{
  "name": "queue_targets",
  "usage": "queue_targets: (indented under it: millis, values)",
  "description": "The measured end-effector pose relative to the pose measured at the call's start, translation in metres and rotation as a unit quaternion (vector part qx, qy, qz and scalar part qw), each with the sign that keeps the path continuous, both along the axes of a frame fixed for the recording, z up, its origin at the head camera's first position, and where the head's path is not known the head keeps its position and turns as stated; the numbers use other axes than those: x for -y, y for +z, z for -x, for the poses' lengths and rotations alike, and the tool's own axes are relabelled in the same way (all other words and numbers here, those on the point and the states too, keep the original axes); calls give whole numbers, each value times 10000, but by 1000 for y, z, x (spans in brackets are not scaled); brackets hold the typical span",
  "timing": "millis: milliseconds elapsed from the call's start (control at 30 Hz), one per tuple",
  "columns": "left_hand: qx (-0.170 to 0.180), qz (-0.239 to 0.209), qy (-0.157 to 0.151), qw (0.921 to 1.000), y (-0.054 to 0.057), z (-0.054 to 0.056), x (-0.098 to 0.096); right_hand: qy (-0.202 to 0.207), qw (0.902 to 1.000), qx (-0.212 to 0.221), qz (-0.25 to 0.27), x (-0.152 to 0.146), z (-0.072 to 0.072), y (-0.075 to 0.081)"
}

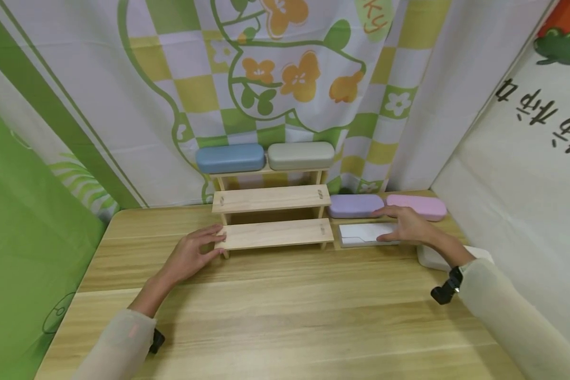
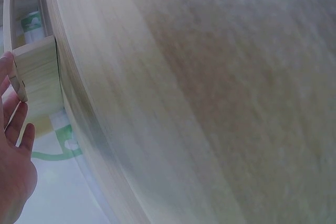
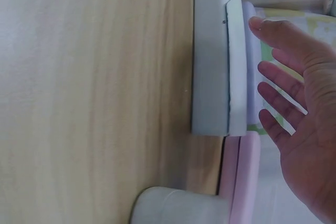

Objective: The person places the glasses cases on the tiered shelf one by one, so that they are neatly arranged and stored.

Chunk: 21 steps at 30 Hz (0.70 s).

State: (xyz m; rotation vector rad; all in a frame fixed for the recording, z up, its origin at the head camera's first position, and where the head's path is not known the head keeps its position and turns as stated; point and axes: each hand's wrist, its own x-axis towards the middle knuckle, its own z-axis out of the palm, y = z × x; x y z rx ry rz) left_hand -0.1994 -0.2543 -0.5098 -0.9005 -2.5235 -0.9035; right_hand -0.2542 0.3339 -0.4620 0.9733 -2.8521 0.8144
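Reaching in from the near left, my left hand [image 1: 195,253] rests its fingertips at the left end of the lowest board [image 1: 277,234] of a tiered wooden stand [image 1: 266,198] — fingers loosely extended and slightly apart. To the right, my right hand [image 1: 410,227] hovers with fingers spread and gently bent, thumb well apart from them, above the right end of a white box [image 1: 358,231]. Whether my thumb touches the box, I cannot fairly tell from these angles. The box lies flat on the wooden table [image 1: 285,306], just right of the stand. Beyond it on the far side sits a purple case [image 1: 353,206], its right end near my index fingertip, with a pink case [image 1: 427,207] to the right. A whitish rounded object [image 1: 432,258] shows partly beneath my right forearm. Atop the stand, side by side — a blue case [image 1: 230,158], left, and a grey-green case [image 1: 301,155], right.
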Motion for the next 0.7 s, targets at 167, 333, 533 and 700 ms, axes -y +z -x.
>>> queue_targets:
  millis: [167, 333, 533, 700]
  values:
    - [56, -35, 9, 10000, 2, -1, 0, 119, 9999, 3, 27, -4, -1, -5]
    - [45, -49, 5, 10000, 2, 0, 0, 222, 9997, -51, 132, -7, -1, -11]
    - [22, -2, 21, 10000, -1, 1, 1, 140, 9997, 31, 187, -10, -1, -17]
    - [29, 12, 25, 10000, -2, 1, 0, 59, 9996, 225, 150, -10, -1, -21]
